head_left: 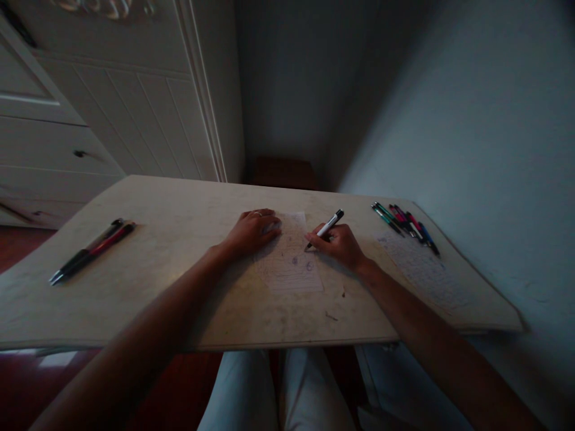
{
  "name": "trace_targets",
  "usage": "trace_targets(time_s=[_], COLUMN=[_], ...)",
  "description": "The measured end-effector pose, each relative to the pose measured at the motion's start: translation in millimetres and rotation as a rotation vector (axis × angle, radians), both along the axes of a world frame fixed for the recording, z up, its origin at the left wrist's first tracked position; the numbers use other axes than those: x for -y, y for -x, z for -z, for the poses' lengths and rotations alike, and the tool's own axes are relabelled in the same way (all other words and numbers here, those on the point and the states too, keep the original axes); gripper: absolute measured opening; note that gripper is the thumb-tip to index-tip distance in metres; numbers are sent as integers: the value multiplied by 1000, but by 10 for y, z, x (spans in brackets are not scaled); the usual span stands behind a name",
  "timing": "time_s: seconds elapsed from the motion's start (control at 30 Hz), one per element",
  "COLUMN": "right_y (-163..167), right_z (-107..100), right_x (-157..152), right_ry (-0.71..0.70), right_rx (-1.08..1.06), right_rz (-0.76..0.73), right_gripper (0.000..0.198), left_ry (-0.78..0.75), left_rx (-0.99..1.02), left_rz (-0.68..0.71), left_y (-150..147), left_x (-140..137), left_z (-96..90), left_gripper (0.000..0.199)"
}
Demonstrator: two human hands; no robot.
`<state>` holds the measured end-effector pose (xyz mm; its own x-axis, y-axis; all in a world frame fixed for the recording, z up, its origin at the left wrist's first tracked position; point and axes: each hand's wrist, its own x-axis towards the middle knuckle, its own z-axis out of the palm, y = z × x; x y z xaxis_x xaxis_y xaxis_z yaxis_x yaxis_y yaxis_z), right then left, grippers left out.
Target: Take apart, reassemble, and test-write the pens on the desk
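Observation:
A small lined sheet of paper (290,263) lies in the middle of a beige board (179,287) across my lap. My left hand (251,232), a ring on one finger, rests flat on the paper's upper left corner. My right hand (340,244) grips a white pen with a black cap (327,226), its tip touching the paper's right edge. Small scribbles show on the sheet near the tip.
Two pens (92,250), one black and one red, lie at the board's left. Several coloured pens (405,220) lie at the far right above a second written sheet (422,269). A white cabinet (112,108) stands behind; a wall (471,131) runs along the right.

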<state>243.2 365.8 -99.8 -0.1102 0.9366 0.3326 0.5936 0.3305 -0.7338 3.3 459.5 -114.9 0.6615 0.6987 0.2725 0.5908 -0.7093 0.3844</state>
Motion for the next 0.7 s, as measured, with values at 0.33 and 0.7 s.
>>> trace_targets(time_s=[0.33, 0.7], right_y=[-2, -24], right_z=[-14, 6], right_x=[3, -16], right_ry=[18, -45], right_rx=[-3, 39], right_rz=[-19, 98], right_gripper=[33, 32], left_ry=[7, 15], left_rx=[10, 14], left_rz=[-4, 7], left_y=[1, 4], left_x=[3, -10], left_z=[-4, 16], left_gripper=[39, 38])
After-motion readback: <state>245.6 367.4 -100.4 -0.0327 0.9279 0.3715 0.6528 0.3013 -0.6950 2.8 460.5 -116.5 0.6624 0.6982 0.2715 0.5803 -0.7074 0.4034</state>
